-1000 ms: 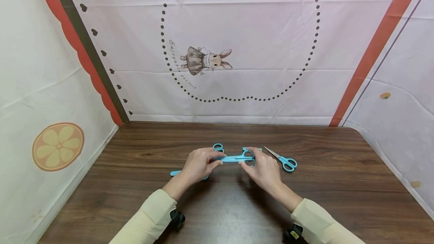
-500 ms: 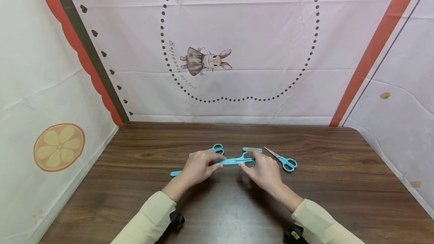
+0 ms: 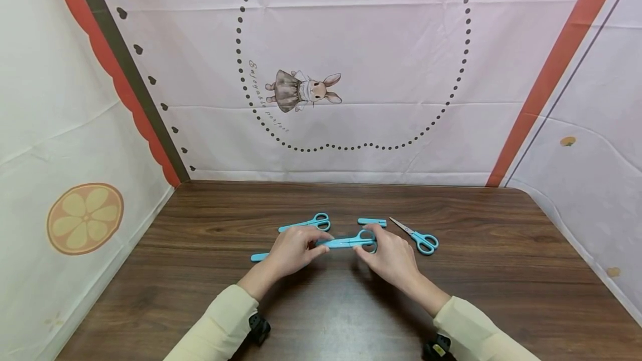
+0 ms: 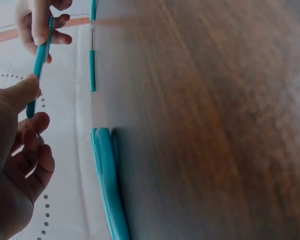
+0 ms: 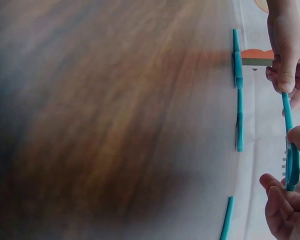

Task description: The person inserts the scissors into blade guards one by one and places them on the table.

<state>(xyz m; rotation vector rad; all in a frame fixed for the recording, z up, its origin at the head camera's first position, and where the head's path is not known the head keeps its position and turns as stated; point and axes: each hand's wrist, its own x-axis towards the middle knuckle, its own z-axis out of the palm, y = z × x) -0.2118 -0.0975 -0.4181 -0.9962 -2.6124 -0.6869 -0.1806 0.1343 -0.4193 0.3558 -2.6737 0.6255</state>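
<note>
"While you hold the sheathed light-blue plastic scissors (image 3: pixel 344 243) above the brown wood-grain table (image 3: pixel 341 311), where does each hand grip?"

"Your left hand (image 3: pixel 295 248) pinches the blade end, your right hand (image 3: pixel 392 252) the handles. Farther right lie blue-handled scissors with bare metal blades (image 3: pixel 416 234)."

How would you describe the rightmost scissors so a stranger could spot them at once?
Start at the brown table, then find the right hand. Just to its right lie blue-handled scissors, their tips beside a loose blue cap. Theirs are the only bare silver blades in view; the held scissors and the pair beyond the left hand show blue-covered blades.
</note>
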